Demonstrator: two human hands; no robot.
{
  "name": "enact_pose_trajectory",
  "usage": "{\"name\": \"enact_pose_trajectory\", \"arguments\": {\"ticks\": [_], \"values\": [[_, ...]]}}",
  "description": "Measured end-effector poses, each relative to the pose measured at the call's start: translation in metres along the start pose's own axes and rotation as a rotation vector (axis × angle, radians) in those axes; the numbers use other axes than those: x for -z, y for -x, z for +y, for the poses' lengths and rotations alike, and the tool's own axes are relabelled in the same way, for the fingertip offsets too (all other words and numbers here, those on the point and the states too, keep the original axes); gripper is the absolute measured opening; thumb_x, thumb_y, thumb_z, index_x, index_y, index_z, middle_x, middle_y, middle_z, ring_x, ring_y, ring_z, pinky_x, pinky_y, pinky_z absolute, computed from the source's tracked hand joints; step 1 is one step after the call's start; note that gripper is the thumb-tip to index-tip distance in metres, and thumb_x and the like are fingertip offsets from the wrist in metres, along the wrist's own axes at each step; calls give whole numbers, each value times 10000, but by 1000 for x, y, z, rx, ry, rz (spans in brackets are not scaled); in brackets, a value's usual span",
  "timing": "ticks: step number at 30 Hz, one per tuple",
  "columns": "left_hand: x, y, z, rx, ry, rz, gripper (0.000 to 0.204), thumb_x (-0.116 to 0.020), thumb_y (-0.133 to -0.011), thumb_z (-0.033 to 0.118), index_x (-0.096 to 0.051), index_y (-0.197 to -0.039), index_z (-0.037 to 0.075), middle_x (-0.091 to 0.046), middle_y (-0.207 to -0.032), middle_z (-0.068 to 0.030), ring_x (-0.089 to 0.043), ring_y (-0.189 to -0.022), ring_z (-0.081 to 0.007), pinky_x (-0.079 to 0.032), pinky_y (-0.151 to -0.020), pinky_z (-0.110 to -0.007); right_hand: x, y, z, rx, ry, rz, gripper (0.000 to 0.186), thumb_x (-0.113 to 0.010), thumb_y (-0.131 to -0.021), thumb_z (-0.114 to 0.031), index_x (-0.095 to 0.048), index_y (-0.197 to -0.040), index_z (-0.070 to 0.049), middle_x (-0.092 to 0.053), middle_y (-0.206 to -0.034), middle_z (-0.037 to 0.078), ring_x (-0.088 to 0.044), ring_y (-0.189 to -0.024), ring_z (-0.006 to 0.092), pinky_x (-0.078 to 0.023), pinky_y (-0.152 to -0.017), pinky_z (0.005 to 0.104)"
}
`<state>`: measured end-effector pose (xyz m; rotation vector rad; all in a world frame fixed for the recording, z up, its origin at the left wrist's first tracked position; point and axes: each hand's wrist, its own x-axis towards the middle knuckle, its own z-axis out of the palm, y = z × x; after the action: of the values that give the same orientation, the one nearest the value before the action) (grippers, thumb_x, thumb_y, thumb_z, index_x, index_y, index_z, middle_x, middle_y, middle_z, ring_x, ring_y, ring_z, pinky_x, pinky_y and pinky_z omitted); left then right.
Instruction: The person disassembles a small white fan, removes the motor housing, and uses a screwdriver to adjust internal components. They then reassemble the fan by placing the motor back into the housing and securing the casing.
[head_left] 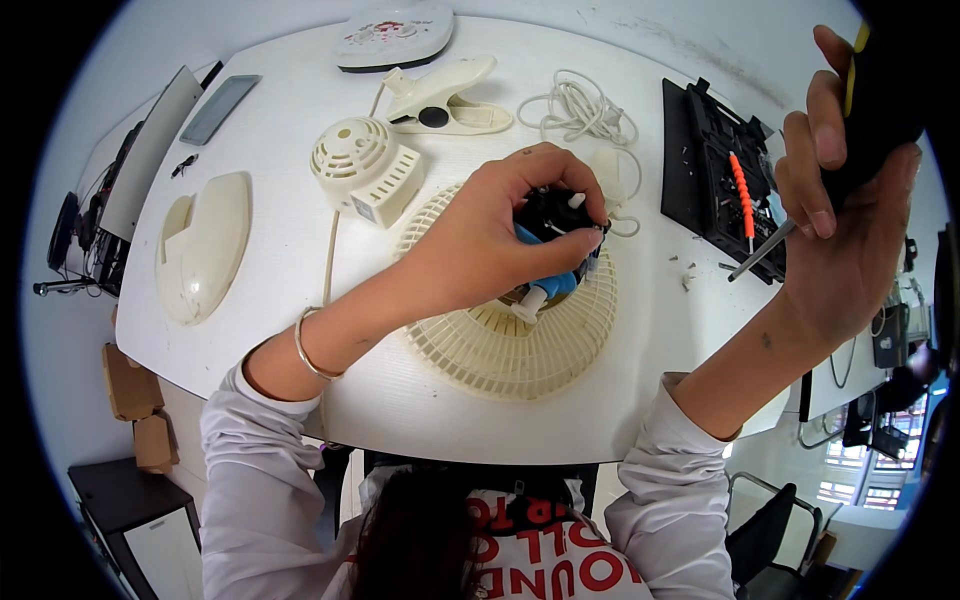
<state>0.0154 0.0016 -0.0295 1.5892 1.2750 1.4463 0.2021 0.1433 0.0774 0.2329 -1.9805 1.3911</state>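
My left hand [490, 240] is closed around a small fan motor [548, 215], black with blue parts and a white shaft end. The motor is held over a cream round fan grille [510, 365] lying on the white table. Raised at the right, my right hand [835, 265] grips a screwdriver [765, 248] with a black and yellow handle, its metal shaft pointing down and left, apart from the motor. Several small screws [688, 272] lie on the table between the grille and the screwdriver tip. My left fingers and palm hide part of the motor.
A cream vented motor housing [365, 170], a clip base [450, 105] and a coiled cable [580, 112] lie behind the grille. At left are a curved cream cover [205, 250] and a grey slab [220, 110]. A black tool case [695, 150] holds an orange-handled tool [742, 195].
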Motion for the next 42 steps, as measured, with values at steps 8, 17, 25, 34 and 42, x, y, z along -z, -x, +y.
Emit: {"name": "enact_pose_trajectory", "arguments": {"ticks": [8, 17, 25, 34, 42], "values": [[-6, -1, 6, -36, -61, 30, 182, -646, -786, 59, -603, -961, 29, -573, -984, -58, -547, -942, -152, -415, -878, -285, -16, -2, 12, 111, 34, 113, 611, -334, -988, -408, -282, -1295, 117, -495, -792, 29, -375, -463, 47, -287, -391, 166], [-6, -4, 6, 43, 44, 22, 170, -652, -783, 68, -591, -936, 28, -576, -974, -53, -545, -934, -146, -418, -867, -278, -17, -3, 14, 177, 107, 199, 583, -341, -983, -428, -355, -1228, 101, -531, -673, 43, -406, -386, 67, -324, -343, 174], [-7, -2, 9, 22, -59, 27, 202, -660, -785, 111, -593, -956, 28, -576, -962, -43, -544, -928, -148, -413, -867, -275, -13, -4, 16, 171, 74, 186, 611, -400, -961, -449, -375, -1220, 103, -542, -671, 49, -402, -383, 63, -318, -340, 174], [-8, -2, 5, 27, -2, 48, 126, -654, -786, 63, -587, -885, 23, -579, -952, -55, -543, -934, -147, -411, -875, -279, -11, -2, 7, 41, 124, 6, 690, -357, -974, -440, -253, -1335, 139, -457, -852, 15, -318, -498, 29, -237, -420, 164], [-6, -3, 17, 146, -5, 6, 159, -648, -799, 97, -604, -928, 17, -593, -995, -53, -551, -939, -139, -422, -880, -265, -22, -5, 11, 96, 347, 17, 685, -528, -894, -487, -414, -1221, 104, -552, -695, 53, -384, -383, 42, -291, -342, 170]]}}
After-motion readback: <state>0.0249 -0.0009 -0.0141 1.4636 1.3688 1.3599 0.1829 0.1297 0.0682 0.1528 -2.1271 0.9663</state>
